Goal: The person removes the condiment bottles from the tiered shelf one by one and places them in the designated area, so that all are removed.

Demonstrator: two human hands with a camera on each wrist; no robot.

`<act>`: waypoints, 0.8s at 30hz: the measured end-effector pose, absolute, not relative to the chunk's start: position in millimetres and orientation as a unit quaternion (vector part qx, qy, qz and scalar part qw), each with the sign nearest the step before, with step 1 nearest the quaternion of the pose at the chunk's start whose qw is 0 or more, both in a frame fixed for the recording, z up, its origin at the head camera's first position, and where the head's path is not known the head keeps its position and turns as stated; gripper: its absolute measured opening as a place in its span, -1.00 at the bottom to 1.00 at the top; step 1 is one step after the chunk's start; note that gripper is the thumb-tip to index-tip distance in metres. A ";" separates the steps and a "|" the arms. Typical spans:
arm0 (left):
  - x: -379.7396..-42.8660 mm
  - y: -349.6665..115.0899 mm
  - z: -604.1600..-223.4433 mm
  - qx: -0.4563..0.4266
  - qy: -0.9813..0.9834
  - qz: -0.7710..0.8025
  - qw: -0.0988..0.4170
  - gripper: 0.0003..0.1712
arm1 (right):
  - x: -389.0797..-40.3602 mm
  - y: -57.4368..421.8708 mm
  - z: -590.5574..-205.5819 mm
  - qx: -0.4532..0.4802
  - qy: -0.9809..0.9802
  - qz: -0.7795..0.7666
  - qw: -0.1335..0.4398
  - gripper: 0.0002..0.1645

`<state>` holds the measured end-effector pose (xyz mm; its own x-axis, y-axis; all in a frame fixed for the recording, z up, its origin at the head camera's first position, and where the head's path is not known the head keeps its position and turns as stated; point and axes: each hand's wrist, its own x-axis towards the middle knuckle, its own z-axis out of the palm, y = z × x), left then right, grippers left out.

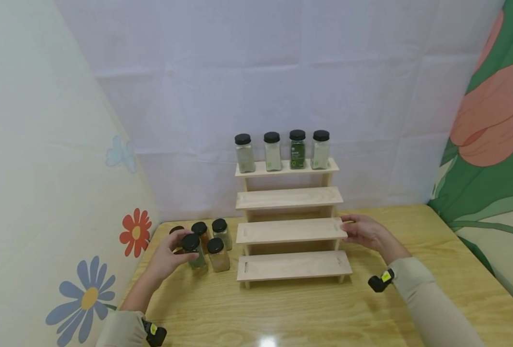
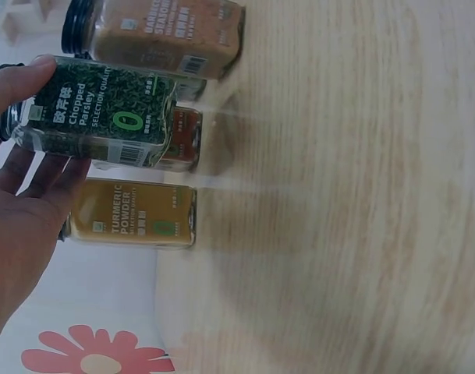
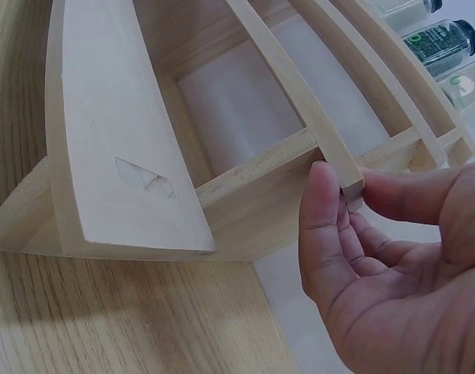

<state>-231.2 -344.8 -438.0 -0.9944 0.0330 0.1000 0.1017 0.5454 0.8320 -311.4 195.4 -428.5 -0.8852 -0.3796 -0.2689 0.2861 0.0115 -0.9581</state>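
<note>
Green parsley jar (image 2: 104, 113) is held by left hand (image 1: 168, 256) near left edge of tabletop (image 1: 213, 313); right hand (image 1: 370, 235) pinches 1 wooden shelf (image 1: 291, 231).

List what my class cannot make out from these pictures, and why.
Head view: much of the turmeric powder jar, behind the left grip.
Head view: fine print on the green jar on the top shelf, too small to read.
Left wrist view: most of the reddish-orange jar, behind the chopped parsley jar.
Right wrist view: the far end of the wooden rack, cut off by the top edge.
</note>
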 end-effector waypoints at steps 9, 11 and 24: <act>-229.1 -342.0 -441.8 -0.030 -0.876 -0.481 0.029 -0.25 | -312.4 195.0 -429.3 -0.033 0.678 -0.695 0.235 -0.29; -228.8 -341.4 -442.7 -0.030 -0.877 -0.478 0.028 -0.25 | -312.7 195.0 -429.7 -0.033 0.678 -0.696 0.235 -0.29; -233.0 -346.8 -456.7 -0.031 -0.872 -0.487 0.028 -0.28 | -311.9 195.4 -428.8 -0.029 0.681 -0.692 0.235 -0.27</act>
